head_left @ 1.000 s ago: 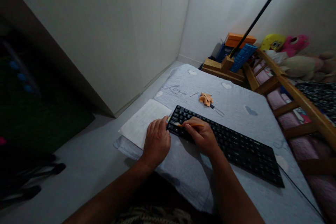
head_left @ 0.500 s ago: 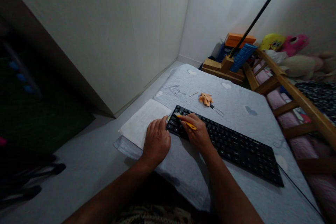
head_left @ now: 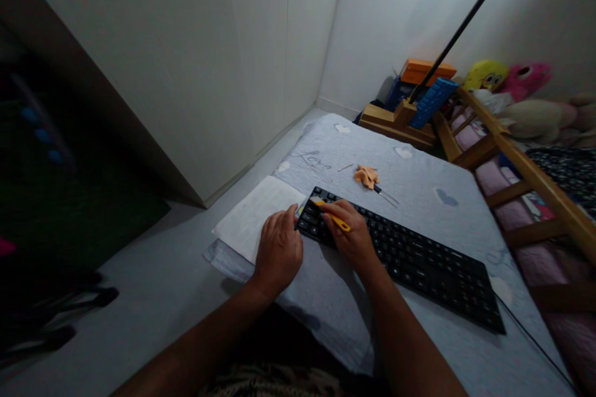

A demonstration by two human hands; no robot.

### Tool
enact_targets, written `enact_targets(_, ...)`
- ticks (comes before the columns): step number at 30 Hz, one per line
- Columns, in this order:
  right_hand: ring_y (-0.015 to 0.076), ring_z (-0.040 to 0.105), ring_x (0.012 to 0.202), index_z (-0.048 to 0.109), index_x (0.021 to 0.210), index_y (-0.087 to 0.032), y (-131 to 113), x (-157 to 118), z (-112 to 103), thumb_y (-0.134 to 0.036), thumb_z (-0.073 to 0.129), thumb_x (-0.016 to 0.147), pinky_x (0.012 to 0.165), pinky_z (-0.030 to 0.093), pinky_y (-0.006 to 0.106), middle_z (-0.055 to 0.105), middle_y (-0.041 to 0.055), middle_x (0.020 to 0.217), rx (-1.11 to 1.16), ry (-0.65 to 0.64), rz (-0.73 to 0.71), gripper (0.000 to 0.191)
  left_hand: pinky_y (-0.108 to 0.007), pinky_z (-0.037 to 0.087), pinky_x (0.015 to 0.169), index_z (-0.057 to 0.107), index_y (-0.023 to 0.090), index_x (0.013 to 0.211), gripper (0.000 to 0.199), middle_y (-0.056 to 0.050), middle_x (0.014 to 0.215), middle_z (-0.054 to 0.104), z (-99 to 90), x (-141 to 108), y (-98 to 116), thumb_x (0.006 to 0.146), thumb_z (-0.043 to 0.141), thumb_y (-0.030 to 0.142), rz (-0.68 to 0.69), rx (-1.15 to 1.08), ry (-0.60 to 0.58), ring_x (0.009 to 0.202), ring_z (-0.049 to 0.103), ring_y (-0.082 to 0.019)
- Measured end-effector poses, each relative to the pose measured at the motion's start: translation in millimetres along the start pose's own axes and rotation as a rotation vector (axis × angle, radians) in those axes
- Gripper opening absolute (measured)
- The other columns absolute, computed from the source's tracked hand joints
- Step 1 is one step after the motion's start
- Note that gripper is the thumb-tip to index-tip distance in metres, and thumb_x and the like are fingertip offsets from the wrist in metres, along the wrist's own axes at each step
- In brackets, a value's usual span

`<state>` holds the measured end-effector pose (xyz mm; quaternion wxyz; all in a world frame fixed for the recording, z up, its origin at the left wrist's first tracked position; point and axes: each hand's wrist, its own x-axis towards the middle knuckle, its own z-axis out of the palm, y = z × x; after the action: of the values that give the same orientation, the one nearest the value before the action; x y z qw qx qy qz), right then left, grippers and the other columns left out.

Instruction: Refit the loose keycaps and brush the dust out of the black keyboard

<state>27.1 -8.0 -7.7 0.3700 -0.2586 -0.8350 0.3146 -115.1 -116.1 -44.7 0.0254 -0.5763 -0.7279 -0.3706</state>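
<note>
A black keyboard (head_left: 426, 267) lies slantwise on the cloth-covered table. My right hand (head_left: 351, 232) is closed around a small yellow-handled brush (head_left: 338, 221), its pale bristles down on the keys at the keyboard's left end. At that same end, my left hand (head_left: 280, 245) grips the keyboard's edge with the thumb against it; the fingertips are partly hidden. Beyond the keyboard are a crumpled orange cloth (head_left: 367, 177), a thin dark-handled tool with metal prongs (head_left: 386, 194) and a small thin stick (head_left: 345, 167).
White paper (head_left: 242, 217) lies under my left hand at the table's left side. A cable (head_left: 531, 335) runs from the keyboard toward the lower right. A pale cabinet (head_left: 223, 74) stands at left. A wooden bed rail (head_left: 535, 167) borders the right, and a lamp pole (head_left: 460, 28) rises behind.
The view has shifted very slightly. The brush remains at the keyboard's left end in my right hand, and my left hand stays at the edge.
</note>
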Motion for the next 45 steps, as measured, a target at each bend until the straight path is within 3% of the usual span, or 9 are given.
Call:
enact_targets(10, 0.0168, 0.06, 0.07, 0.075, 0.091, -0.019, -10.7, -4.4, -11.4, -0.033, 0.053, 0.101, 0.065, 0.046, 0.029, 0.063, 0.0041, 0.077, 0.108, -0.144, -0.007, 0.028, -0.049, 0.048, 0.1, 0.042, 0.016, 0.14, 0.055, -0.011, 0.111, 0.064, -0.2, -1.1, -0.8, 0.086, 0.046, 0.005, -0.001, -0.004, 0.01, 0.107, 0.06, -0.027)
enact_targets(30, 0.0169, 0.061, 0.075, 0.072, 0.09, -0.019, -12.1, -6.8, -9.4, -0.025, 0.054, 0.096, 0.069, 0.046, 0.03, 0.062, 0.0039, 0.082, 0.187, -0.106, -0.015, 0.02, -0.046, 0.05, 0.096, 0.042, 0.012, 0.139, 0.055, -0.012, 0.107, 0.064, 4.2, -2.0, -4.1, 0.085, 0.048, 0.003, 0.034, 0.025, 0.047, 0.103, 0.058, -0.027)
enact_targets(36, 0.0161, 0.058, 0.069, 0.068, 0.078, -0.019, -11.1, -8.6, -15.1, -0.018, 0.052, 0.09, 0.065, 0.043, 0.03, 0.06, 0.002, 0.075, 0.119, -0.093, 0.004, 0.02, -0.046, 0.051, 0.096, 0.047, 0.009, 0.135, 0.05, -0.013, 0.105, 0.064, 3.6, -1.3, -2.2, 0.085, 0.051, 0.005, 0.031, 0.055, 0.035, 0.101, 0.058, -0.027)
enact_targets(41, 0.0166, 0.059, 0.074, 0.07, 0.088, -0.02, -11.0, -9.8, -18.7, -0.023, 0.053, 0.094, 0.067, 0.044, 0.03, 0.063, 0.002, 0.08, 0.157, -0.014, 0.016, 0.018, -0.05, 0.048, 0.103, 0.055, 0.009, 0.124, 0.038, -0.015, 0.111, 0.062, 2.8, -0.8, 1.4, 0.086, 0.051, 0.007, 0.034, 0.119, 0.002, 0.111, 0.054, -0.031)
enact_targets(45, 0.0177, 0.063, 0.081, 0.07, 0.097, -0.02, -10.7, -9.3, -12.4, -0.025, 0.054, 0.096, 0.073, 0.047, 0.03, 0.066, 0.0042, 0.088, 0.167, -0.066, 0.011, 0.017, -0.054, 0.046, 0.108, 0.055, 0.009, 0.123, 0.037, -0.018, 0.118, 0.06, 2.8, -0.8, 2.9, 0.086, 0.051, 0.007, 0.052, 0.143, 0.024, 0.12, 0.052, -0.034)
